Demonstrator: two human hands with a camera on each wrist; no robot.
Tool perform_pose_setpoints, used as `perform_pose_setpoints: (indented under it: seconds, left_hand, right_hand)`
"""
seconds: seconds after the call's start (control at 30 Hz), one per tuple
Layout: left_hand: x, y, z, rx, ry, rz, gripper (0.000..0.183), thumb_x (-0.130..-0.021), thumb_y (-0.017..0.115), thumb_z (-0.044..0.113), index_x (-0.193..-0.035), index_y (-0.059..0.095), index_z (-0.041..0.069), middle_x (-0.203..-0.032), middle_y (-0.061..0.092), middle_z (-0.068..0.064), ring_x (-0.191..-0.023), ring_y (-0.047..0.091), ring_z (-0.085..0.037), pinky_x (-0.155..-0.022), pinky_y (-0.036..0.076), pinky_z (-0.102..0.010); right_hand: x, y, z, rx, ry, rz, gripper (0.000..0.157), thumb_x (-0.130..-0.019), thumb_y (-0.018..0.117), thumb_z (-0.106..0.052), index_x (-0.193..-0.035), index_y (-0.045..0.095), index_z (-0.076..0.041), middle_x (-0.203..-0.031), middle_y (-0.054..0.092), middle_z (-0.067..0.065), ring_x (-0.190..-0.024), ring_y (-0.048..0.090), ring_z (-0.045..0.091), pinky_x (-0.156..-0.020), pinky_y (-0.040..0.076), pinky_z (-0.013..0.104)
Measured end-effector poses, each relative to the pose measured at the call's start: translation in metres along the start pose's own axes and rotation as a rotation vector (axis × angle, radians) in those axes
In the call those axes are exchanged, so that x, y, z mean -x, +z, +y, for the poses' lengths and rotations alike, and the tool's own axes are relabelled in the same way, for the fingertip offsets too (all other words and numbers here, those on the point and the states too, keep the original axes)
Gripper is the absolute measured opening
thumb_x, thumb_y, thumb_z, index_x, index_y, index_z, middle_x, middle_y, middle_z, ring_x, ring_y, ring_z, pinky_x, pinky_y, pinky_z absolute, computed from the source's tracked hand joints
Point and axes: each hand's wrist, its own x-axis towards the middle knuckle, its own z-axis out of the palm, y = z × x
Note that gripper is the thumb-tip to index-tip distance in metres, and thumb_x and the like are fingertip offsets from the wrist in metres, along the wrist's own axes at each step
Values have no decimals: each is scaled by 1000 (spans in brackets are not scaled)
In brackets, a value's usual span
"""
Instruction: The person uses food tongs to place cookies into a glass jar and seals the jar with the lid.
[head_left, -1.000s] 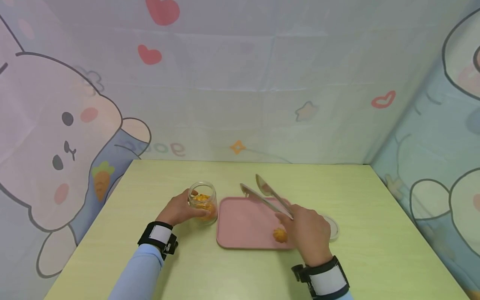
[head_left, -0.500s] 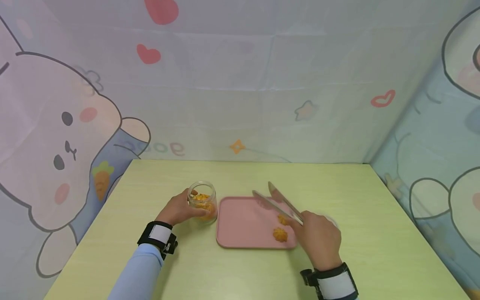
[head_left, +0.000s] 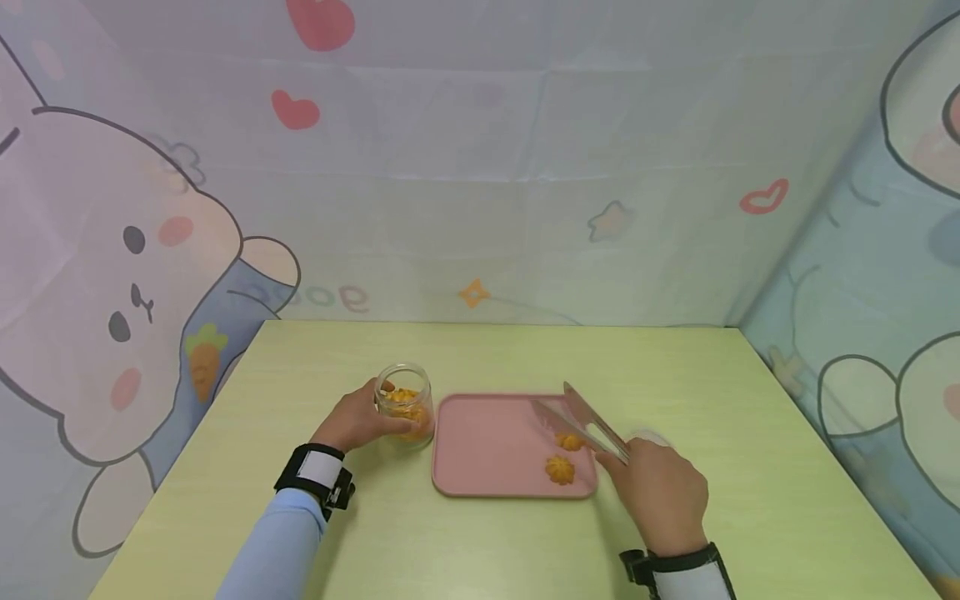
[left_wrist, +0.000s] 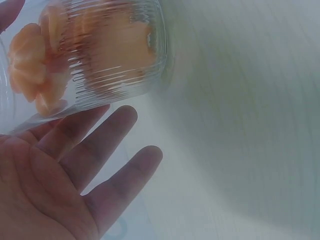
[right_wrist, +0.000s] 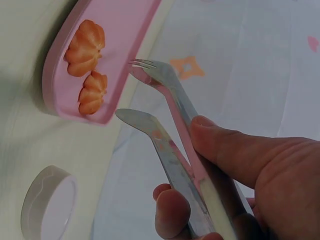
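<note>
My left hand grips a clear glass jar, thumb in front, at the left of the tray. Orange, ridged flower-shaped pieces fill part of the uncovered jar; several fingers show below it in the left wrist view. With my right hand I hold metal tongs, thumb on one arm. Their tips, one fork-like and one spoon-like, stand apart with nothing between them. On the pink tray, two orange flower-shaped pieces lie near the right end: one nearer me, another just behind it, partly overlapped by the tongs.
A round white lid lies on the table right of the tray, mostly hidden behind my right hand in the head view. A printed cartoon curtain hangs along the table's back edge.
My right hand and the tongs have moved right and toward me, away from the tray's middle. The farther orange piece has come into view. The left hand and jar have stayed put.
</note>
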Motion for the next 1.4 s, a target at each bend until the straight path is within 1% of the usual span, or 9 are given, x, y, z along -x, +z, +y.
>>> perform_pose_setpoints:
  seconds: [0.2, 0.3, 0.47, 0.67, 0.83, 0.97, 1.1, 1.27, 1.4]
  left_hand:
    - [1, -1, 1, -2, 1, 2, 83, -65, 80, 52, -126, 50, 4, -120, 62, -20, -101, 55, -30, -84, 47, -48]
    - [1, -1, 1, -2, 1, 0, 83, -65, 80, 52, -126, 50, 3, -120, 62, -20, -101, 55, -30, -84, 48, -48]
    - [0, 0, 1, -4, -1, 0, 84, -65, 80, 52, -126, 50, 3, -121, 62, -21, -102, 55, -30, -85, 48, -49]
    - [-1, 1, -1, -4, 4, 4, 83, -65, 80, 52, -125, 50, 3, -120, 63, -21, -101, 56, -30, -84, 48, -49]
    - [-1, 1, -1, -6, 8, 5, 83, -65, 80, 52, -125, 51, 3, -120, 63, -21, -102, 56, -30, -85, 48, -49]
    - [-1, 1, 0, -6, 4, 4, 83, -65, 80, 51, -126, 50, 3, -120, 62, -21, -103, 56, -30, -86, 48, -50]
    - [-1, 1, -1, -7, 7, 3, 84, -65, 80, 52, -126, 50, 3, -121, 62, -21, -103, 56, -30, -86, 48, -50]
    - [-2, 1, -2, -2, 8, 5, 84, -65, 80, 53, -126, 50, 3, -120, 63, -20, -102, 56, -30, -85, 48, -49]
    - [-2, 2, -3, -6, 13, 6, 84, -65, 80, 53, -125, 51, 3, -119, 63, -20, -101, 56, -29, -84, 48, -48]
  right_hand:
    - [5, -1, 6, 23, 17, -45, 39, -75, 75, -42, -60, 60, -10, -46, 50, 0, -39, 46, 17, -31, 32, 32]
    - [6, 2, 7, 28, 15, -49, 38, -75, 76, -41, -61, 61, -9, -47, 50, 1, -40, 46, 18, -31, 33, 32]
    - [5, 14, 7, 14, 7, -38, 39, -77, 74, -41, -60, 58, -10, -48, 50, 2, -40, 45, 18, -31, 31, 31]
    - [4, 28, 5, -21, 11, -46, 41, -79, 72, -43, -60, 57, -10, -47, 51, 2, -39, 46, 18, -31, 32, 32]
    - [7, 21, 4, 5, 30, -53, 45, -78, 72, -46, -58, 55, -9, -47, 50, 3, -38, 45, 18, -30, 31, 32]
    - [11, 8, 6, 15, 52, -101, 46, -78, 71, -48, -58, 55, -10, -48, 49, 1, -40, 46, 19, -31, 31, 32]
    - [14, 3, 8, 23, 57, -127, 45, -77, 73, -47, -58, 55, -10, -47, 47, 0, -40, 46, 18, -32, 30, 30]
    - [13, 7, 8, 17, 44, -108, 41, -77, 73, -43, -61, 60, -9, -49, 51, 2, -41, 48, 19, -32, 33, 32]
    - [10, 18, 7, -10, 39, -97, 37, -79, 72, -42, -66, 62, -8, -52, 54, 4, -43, 49, 19, -33, 34, 34]
